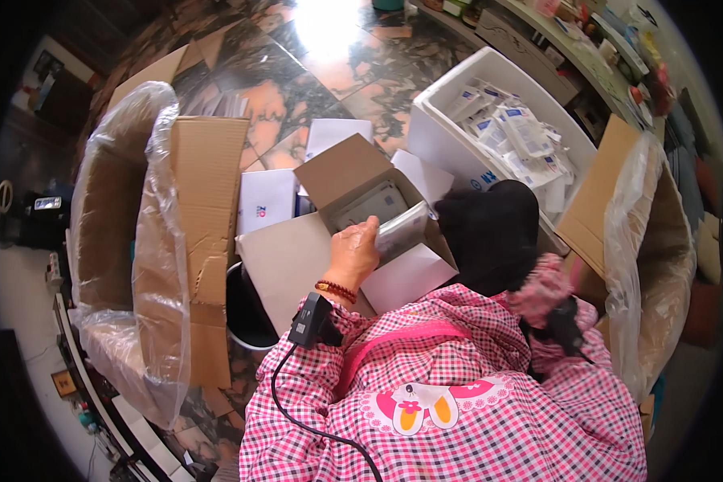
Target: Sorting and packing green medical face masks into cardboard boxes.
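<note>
A small open cardboard box (pixel 341 171) stands before me with its flaps spread. Flat white packets (pixel 373 206) lie inside it. My left hand (pixel 355 253), with a dark red bead bracelet on its wrist, reaches in from the near left. Its fingers curl against a shiny plastic packet (pixel 403 229) that stands tilted at the box's near right side. The fingertips are partly hidden. On the right, my checked sleeve (pixel 542 287) is smeared by motion beside my black-clad knee (pixel 490 233); my right hand itself does not show.
A white foam box (pixel 426 132) at the far right holds many small sachets (pixel 526 132). Large plastic-lined cartons stand left (pixel 209 201) and right (pixel 618 201). White boxes (pixel 267 201) surround the small box. A dark bin (pixel 245 309) sits near its left flap.
</note>
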### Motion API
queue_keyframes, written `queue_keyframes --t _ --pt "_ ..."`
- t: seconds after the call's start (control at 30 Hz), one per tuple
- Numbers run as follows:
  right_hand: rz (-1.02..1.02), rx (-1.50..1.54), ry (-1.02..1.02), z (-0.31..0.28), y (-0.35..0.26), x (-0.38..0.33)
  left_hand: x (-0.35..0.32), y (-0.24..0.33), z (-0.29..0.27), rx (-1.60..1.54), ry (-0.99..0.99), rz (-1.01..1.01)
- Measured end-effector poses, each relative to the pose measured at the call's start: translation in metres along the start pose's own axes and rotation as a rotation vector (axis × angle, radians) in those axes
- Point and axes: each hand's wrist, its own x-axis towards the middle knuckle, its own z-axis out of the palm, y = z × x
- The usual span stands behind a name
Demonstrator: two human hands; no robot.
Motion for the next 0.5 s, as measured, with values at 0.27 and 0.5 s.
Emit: queue_keyframes --t 0.27,0.5 --pt "0.122 0.136 -0.438 0.119 -0.002 0.018 -0.023 0.018 -0.038 -0.321 0.163 -0.033" --pt "0.428 0.503 -0.268 0.118 0.027 -0.009 -0.038 -0.028 -0.008 -0.519 0.197 -0.259"
